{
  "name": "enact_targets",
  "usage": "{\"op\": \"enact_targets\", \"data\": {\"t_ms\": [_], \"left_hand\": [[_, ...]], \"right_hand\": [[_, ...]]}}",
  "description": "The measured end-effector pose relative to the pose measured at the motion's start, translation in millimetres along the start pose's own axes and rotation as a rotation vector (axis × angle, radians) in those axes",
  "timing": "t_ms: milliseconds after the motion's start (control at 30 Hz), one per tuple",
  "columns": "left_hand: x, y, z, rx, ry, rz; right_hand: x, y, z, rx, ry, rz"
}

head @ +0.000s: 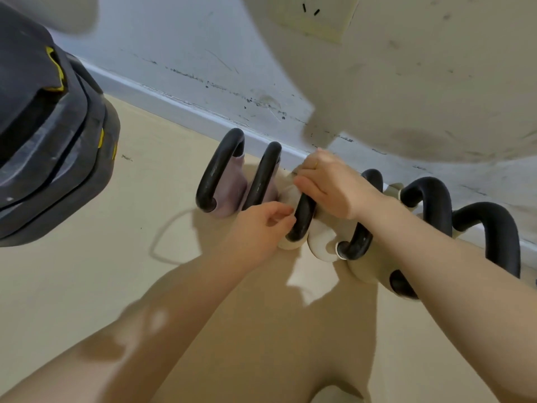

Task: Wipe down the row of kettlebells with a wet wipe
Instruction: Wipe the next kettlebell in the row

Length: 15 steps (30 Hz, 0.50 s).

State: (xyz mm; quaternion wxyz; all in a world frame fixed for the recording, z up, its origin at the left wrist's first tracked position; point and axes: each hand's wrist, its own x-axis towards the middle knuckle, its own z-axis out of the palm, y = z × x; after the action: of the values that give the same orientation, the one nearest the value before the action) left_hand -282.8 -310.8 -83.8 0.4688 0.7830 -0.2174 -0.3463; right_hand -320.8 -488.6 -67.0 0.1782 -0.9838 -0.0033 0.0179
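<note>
A row of kettlebells stands on the beige floor against the wall. Two purple ones [229, 193] with black handles are at the left, and several cream ones [319, 242] run to the right. My right hand [328, 187] is closed over the top of the third kettlebell's black handle [302, 219]. A small white scrap [293, 171] shows at its fingertips; I cannot tell if it is the wet wipe. My left hand [261, 225] has its fingers curled, with the tips against the lower part of that same handle. Whether it holds anything is hidden.
A dark grey padded piece of gym gear [52, 141] fills the left side. A large pale rounded shape [421, 82] hangs over the upper right. A wall socket [313, 16] and baseboard [186, 106] lie behind. A thin cord loop [171, 237] lies on the floor.
</note>
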Motion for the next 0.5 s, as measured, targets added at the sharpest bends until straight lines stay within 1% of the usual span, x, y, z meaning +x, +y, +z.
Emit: {"op": "enact_targets", "data": {"t_ms": [67, 133, 200, 233, 300, 333, 367, 433, 500], "left_hand": [[3.4, -0.1, 2.9, -0.032, -0.024, -0.036], [6.5, 0.8, 6.0, 0.011, -0.045, -0.015], [8.3, 2.3, 8.8, 0.082, -0.040, 0.012], [9.2, 2.7, 9.7, 0.106, -0.040, 0.017], [10.3, 3.1, 10.3, 0.120, -0.042, 0.018], [10.6, 3.2, 10.0, 0.125, -0.041, 0.021], [10.9, 3.1, 9.8, 0.139, -0.044, 0.028], [11.7, 3.1, 9.5, 0.191, -0.065, 0.044], [13.4, 2.9, 8.6, 0.205, -0.088, 0.037]], "right_hand": [[3.4, -2.0, 6.0, 0.018, 0.013, 0.014], [-1.1, -5.8, 7.5, -0.043, -0.027, -0.088], [-5.3, 2.1, 3.5, -0.026, -0.050, -0.140], [-5.0, 7.1, 1.0, 0.012, -0.033, -0.133], [1.3, 10.9, -1.5, 0.070, 0.028, -0.049], [4.8, 9.1, 0.4, 0.068, 0.014, 0.005], [7.3, 6.5, 3.6, -0.015, -0.017, 0.005], [6.5, -3.1, 8.8, -0.242, -0.076, -0.150], [3.5, -3.5, 3.0, -0.258, -0.146, -0.234]]}}
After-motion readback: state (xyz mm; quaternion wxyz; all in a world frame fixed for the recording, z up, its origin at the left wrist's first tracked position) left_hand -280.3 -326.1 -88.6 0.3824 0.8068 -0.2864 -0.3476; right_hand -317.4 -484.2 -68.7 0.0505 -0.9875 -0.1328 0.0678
